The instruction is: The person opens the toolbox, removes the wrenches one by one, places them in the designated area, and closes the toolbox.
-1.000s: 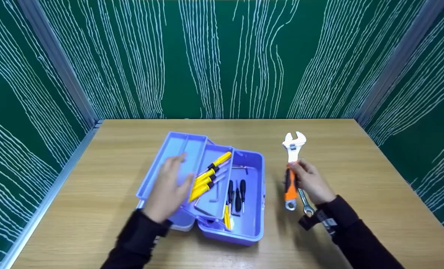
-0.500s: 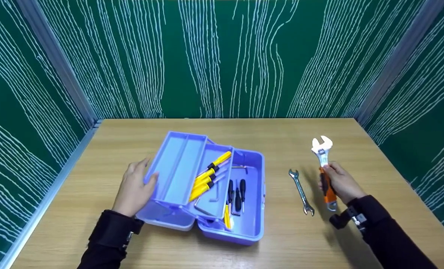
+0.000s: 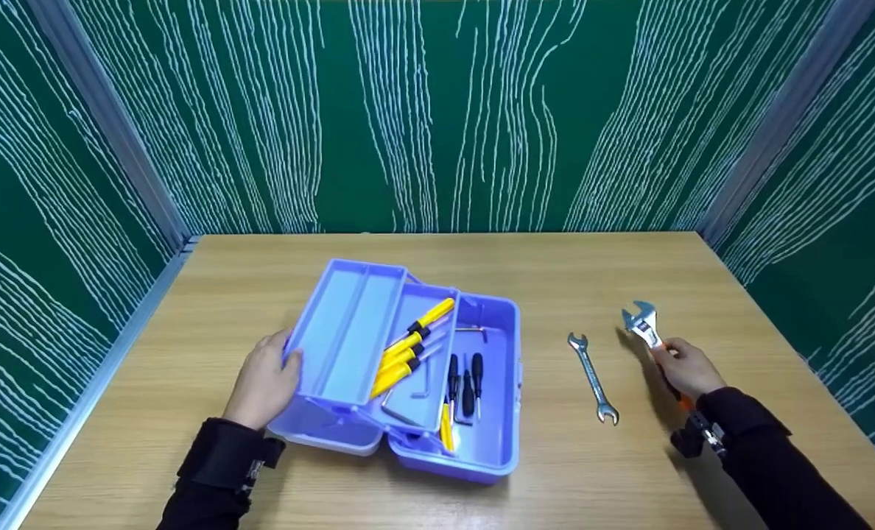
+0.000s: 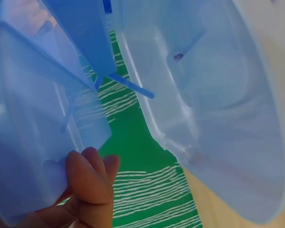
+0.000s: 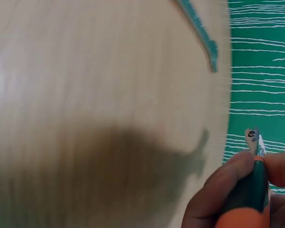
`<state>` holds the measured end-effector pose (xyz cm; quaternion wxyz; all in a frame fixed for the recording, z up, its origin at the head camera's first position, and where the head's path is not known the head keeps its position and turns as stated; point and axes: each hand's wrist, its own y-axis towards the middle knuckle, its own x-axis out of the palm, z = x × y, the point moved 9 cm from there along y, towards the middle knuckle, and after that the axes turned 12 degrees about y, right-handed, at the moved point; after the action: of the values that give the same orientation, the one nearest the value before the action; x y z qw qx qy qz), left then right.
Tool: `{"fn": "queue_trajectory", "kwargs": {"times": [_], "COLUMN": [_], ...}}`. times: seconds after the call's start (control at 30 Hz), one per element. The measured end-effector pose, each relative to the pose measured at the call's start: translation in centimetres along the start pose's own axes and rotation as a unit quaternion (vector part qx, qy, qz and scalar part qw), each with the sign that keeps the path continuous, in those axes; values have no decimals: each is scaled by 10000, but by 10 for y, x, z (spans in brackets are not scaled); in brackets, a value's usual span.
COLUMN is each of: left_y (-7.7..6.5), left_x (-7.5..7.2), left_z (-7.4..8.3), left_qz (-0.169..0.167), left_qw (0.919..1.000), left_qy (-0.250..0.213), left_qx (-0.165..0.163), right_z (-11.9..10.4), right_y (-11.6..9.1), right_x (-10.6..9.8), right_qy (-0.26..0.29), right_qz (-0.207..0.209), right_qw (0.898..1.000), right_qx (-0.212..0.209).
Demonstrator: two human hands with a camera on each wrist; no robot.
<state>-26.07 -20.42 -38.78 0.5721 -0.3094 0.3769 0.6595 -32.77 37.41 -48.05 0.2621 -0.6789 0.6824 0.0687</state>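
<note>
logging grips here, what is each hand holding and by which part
The right hand holds the adjustable wrench by its orange-and-dark handle; the left hand grips, by its outer edge, the top tray of the toolbox.

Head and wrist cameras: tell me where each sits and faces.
Head: on the head, looking forward and down at the toolbox; left hand and right hand show.
Left wrist: on that wrist, facing the toolbox; left hand shows.
Right wrist: on that wrist, facing the adjustable wrench and table; right hand shows.
Head and right wrist share the adjustable wrench.
</note>
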Motion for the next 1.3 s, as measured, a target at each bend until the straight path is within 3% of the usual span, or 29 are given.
{"fn": "queue_trajectory", "kwargs": {"times": [0.67, 0.97, 1.3], "left_y": [0, -2, -2], "left_x": [2, 0, 3], "left_z": [1, 3, 1], "left_qz": [-172, -169, -179], "left_qw": [9997, 9998, 9997], "left_qy": [-143, -92, -186], "left_qx": [-29, -21, -27], "right_z": [14, 14, 17], "right_y": [10, 4, 0], "right_x": [-4, -11, -9], "right_qy": [-395, -652, -1001], "right_qz": [128, 390, 545], "right_qw": [9976, 9927, 9876], "right_qx": [553, 931, 1082]}}
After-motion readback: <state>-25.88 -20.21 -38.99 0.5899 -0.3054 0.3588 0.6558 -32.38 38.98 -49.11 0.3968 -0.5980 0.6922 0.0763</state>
